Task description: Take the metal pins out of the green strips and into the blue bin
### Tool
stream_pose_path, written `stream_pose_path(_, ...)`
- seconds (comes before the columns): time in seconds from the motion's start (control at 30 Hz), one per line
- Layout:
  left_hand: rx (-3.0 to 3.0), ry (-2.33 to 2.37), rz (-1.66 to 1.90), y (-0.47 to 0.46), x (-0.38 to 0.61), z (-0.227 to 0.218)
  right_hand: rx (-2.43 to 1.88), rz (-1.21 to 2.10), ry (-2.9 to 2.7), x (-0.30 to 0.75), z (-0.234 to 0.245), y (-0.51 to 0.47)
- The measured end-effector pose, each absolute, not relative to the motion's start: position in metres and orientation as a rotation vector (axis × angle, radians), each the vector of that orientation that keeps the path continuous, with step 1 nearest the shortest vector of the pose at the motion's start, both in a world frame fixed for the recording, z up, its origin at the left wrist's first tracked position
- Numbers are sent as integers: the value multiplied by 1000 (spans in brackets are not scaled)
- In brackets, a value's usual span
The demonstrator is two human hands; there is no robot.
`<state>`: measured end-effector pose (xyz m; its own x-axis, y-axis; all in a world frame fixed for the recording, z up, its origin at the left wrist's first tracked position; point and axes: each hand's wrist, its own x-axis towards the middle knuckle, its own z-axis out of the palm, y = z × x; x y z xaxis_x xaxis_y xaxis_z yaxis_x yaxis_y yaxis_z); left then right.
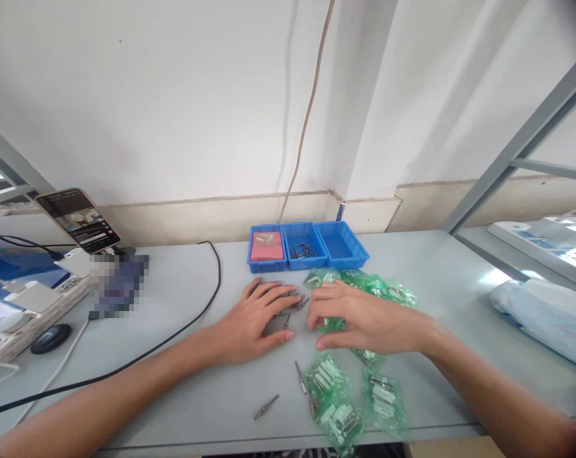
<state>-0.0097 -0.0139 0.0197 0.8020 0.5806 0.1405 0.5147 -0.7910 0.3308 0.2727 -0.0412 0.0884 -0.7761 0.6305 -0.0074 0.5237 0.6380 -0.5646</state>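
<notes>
My left hand (260, 321) lies spread, palm down, over a small pile of thin metal pins (287, 316), part of them hidden under its fingers. To its right, my right hand (349, 317) hovers with curled fingers and the thumb apart from them; nothing shows in its grasp. Beneath and behind that hand are green plastic bags (381, 287) of metal parts. Closer to the front edge lie a bag with white labels (333, 397) and another green bag (384, 401). A single metal pin (266, 407) rests on the table, left of these bags.
Three joined blue bins stand at the back: one with a pink sheet (266, 247), one with metal pins (304, 251), and a right bin (342, 245). A phone (78, 219), power strip (35, 312) and black cable (173, 337) occupy the left. A plastic package (545, 321) lies right.
</notes>
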Motion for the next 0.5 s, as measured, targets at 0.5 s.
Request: stream_pose_path(0.5, 2790, 908, 311, -100, -34, 18, -922, 133, -2701, 249, 22, -119)
